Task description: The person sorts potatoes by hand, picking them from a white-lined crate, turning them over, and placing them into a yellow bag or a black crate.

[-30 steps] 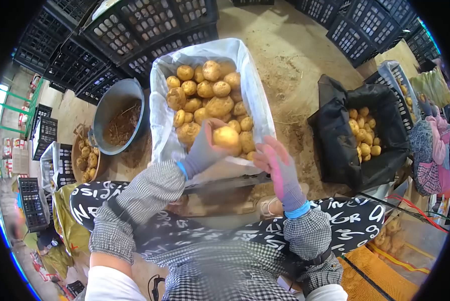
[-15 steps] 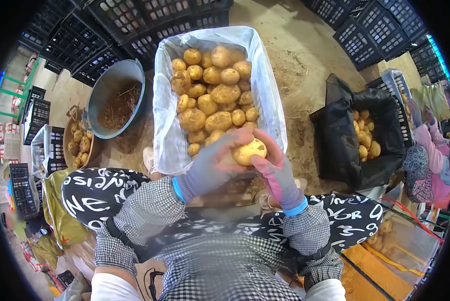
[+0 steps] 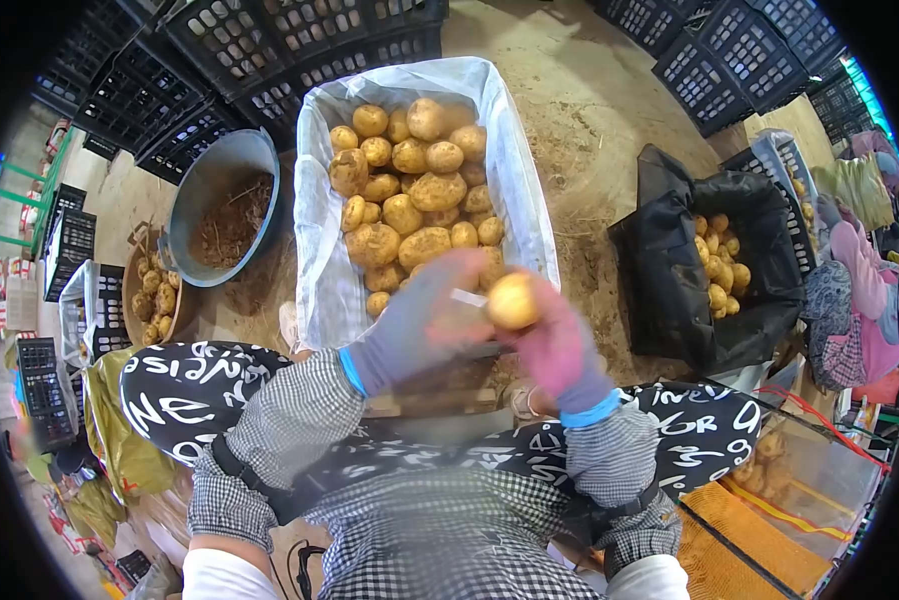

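Note:
My right hand (image 3: 559, 345), in a pink and grey work glove, has its fingers round a yellow potato (image 3: 511, 302) near the close end of the lined crate. Just left of that potato is my left hand (image 3: 414, 325), in a matching glove, blurred by motion, its fingers spread and off the potato. Beyond both hands stands the crate (image 3: 310, 230) with a whitish liner. Many loose potatoes (image 3: 437, 190) with brown patches of soil fill its bottom, and my gloves hide the closest ones.
A blue-grey tub (image 3: 178, 225) with soil stands left, beside a brown basket (image 3: 134, 300) of potatoes. On the right is a black-lined crate (image 3: 659, 300) holding potatoes. Stacked black crates (image 3: 309, 45) line the back. Another person (image 3: 854, 250) is at the far right.
My left hand has come off the potato and opened. My right hand keeps the potato and has moved slightly right. The whole view has shifted a little.

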`<state>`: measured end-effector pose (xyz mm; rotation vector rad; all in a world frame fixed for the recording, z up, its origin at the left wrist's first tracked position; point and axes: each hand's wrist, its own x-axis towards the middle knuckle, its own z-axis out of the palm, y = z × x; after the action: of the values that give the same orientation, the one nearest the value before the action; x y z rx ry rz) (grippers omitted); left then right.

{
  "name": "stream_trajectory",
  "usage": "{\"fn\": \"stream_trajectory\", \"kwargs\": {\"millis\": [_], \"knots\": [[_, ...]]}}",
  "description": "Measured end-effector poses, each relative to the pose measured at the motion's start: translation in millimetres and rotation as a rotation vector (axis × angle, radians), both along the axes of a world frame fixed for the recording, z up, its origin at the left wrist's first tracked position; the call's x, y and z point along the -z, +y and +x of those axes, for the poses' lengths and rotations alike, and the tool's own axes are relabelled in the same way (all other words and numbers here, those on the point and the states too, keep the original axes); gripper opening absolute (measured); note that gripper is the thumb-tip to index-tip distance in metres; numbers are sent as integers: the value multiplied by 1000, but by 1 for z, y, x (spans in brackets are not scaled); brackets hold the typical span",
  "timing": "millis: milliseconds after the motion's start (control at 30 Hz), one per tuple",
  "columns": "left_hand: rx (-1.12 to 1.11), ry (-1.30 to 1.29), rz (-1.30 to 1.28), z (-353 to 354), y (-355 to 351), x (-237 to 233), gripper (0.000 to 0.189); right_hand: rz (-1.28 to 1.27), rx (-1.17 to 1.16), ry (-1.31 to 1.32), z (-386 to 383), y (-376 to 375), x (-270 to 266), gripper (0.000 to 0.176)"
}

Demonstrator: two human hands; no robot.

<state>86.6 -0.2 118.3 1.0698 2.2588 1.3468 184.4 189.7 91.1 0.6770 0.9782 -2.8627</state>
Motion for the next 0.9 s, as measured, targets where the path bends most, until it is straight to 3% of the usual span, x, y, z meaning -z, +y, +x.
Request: {"fn": "stream_trajectory", "kwargs": {"millis": [133, 167, 233, 300, 367, 467, 567, 667, 767, 833, 900], "knots": [[-231, 315, -475, -31, -39, 79, 88, -818, 346, 541, 7, 103, -27, 59], [-194, 37, -472, -30, -41, 78, 83, -784, 405, 587, 13, 115, -33, 62], [-106, -520, -439, -28, -40, 74, 76, -180, 568, 387, 3, 105, -32, 62], [-5, -537, -404, -22, -34, 59, 61, 553, 319, 131, -3, 60, -35, 58], [100, -417, -408, -10, -36, 52, 47, 1585, -157, 377, 0, 36, -13, 62], [160, -62, -452, 17, -45, 41, 25, 2120, -380, 626, -4, 1, -5, 47], [103, 52, -448, 42, -44, 18, 16, 2004, -1107, 255, -2, 8, 0, 28], [132, 0, -448, 72, -50, 30, 15, 2006, -764, 460, 23, 21, 12, 16], [123, -91, -373, 74, -57, 36, 17, 2020, -927, 395, 20, 16, -3, 27], [129, -209, -345, 54, -49, 14, 21, 2047, -929, 406, 19, 17, -6, 20], [90, -265, -480, 7, -33, -29, 31, 1974, -893, 386, 22, 20, -11, 17]]}}
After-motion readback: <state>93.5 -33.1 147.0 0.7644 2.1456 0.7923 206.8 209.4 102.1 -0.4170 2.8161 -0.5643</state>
